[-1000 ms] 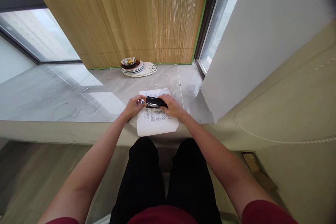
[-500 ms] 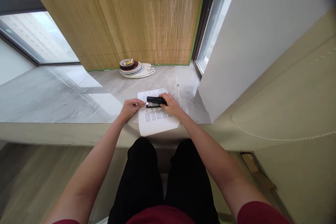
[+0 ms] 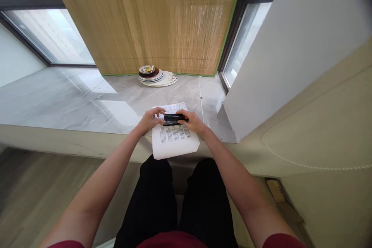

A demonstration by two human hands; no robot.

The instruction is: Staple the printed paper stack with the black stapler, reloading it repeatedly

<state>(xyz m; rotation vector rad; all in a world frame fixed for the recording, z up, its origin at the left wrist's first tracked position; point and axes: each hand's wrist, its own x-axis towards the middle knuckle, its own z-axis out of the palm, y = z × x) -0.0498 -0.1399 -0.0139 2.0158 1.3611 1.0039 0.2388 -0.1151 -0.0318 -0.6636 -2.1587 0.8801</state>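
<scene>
A black stapler (image 3: 172, 118) with an orange mark at its right end is held over a printed booklet or sheaf of paper (image 3: 174, 145). My right hand (image 3: 192, 121) grips the stapler's right end, fingers above and thumb below. At its left end is my left hand (image 3: 151, 120), curved, with a gap between thumb and fingers; whether the fingertips touch the stapler I cannot tell. A thin gap shows between the stapler's upper and lower parts. The paper lies on the marble-look sill (image 3: 87, 112), its lower part hanging over the front edge.
Stacked plates (image 3: 158, 79) stand at the back of the sill, before a bamboo blind (image 3: 151, 19). A white wall (image 3: 276, 46) juts out on the right, and a bead cord (image 3: 319, 168) hangs there. My knees (image 3: 157, 174) are below the sill.
My left hand has parted its thumb and fingers, which were pinched at the silver part of the stapler. The stapler's parts now look closer together. The view has shifted slightly.
</scene>
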